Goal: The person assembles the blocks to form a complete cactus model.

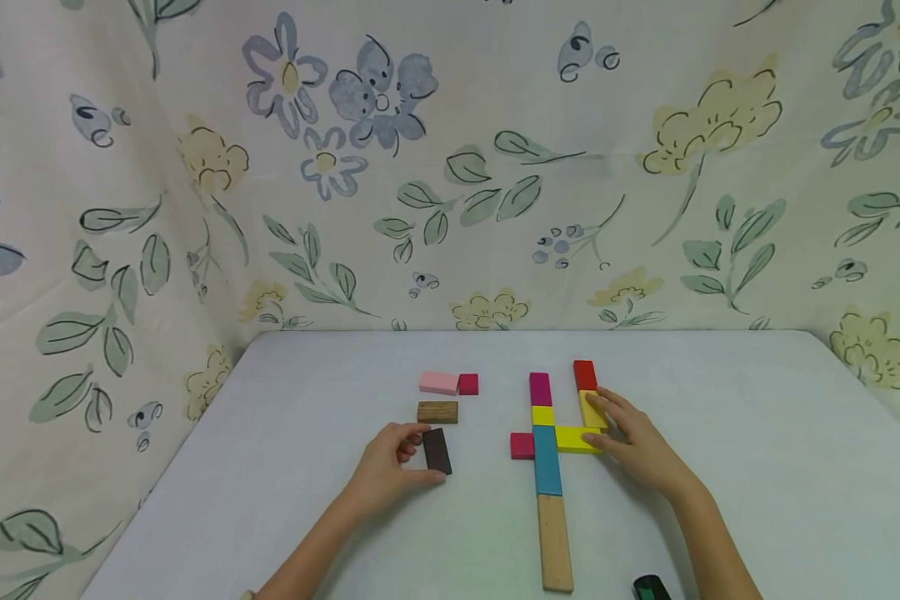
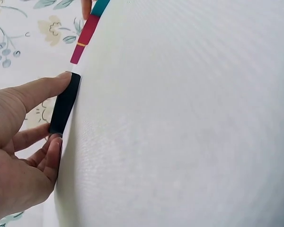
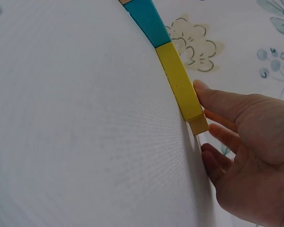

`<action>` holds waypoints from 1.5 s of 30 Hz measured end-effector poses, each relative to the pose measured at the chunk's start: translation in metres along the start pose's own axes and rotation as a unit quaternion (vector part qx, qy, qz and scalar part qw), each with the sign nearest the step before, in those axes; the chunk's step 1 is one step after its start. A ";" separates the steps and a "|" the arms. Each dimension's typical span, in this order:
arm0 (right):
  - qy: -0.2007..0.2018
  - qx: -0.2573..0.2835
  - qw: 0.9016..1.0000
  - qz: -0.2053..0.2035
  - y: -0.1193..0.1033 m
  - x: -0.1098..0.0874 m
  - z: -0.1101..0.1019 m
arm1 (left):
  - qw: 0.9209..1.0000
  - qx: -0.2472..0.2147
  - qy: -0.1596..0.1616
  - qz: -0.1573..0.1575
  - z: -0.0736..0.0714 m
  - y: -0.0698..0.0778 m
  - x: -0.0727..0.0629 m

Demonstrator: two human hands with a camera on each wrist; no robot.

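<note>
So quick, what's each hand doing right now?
Left hand: pinching the dark brown block.
Right hand: open, straight fingers resting against the yellow blocks.

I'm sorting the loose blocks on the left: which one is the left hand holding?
The dark brown block, pinched by the left hand. It lies nearest the person; the wood-grain block and pink block lie untouched beyond.

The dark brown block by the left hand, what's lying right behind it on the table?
Behind the dark brown block, farther from the person, lies a wood-grain block, then a pink block beside a small crimson block. The left hand grips the dark block and covers its near left edge.
</note>
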State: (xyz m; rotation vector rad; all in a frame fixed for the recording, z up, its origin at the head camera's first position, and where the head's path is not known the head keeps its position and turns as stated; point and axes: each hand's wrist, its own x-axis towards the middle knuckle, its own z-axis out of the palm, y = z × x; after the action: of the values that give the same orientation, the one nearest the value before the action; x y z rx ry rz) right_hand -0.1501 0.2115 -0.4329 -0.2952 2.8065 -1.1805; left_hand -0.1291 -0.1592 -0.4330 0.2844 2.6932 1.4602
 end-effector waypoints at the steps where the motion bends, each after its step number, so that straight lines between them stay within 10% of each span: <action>1: 0.000 0.000 1.000 -0.001 0.000 0.000 0.000 | 1.000 0.002 -0.001 0.000 0.000 0.000 0.000; 21: 0.006 -0.008 1.000 -0.008 0.001 0.001 0.000 | 0.999 0.016 -0.025 0.024 -0.014 0.016 0.007; 45: 0.007 -0.002 1.000 -0.011 0.003 0.001 0.000 | 0.997 0.011 -0.044 0.063 -0.003 0.059 0.053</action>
State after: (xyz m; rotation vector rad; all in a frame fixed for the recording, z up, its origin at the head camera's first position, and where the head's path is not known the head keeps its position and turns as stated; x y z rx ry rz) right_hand -0.1510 0.2130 -0.4352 -0.3207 2.8264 -1.1854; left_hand -0.1739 -0.1203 -0.3803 0.5177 2.6663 1.4136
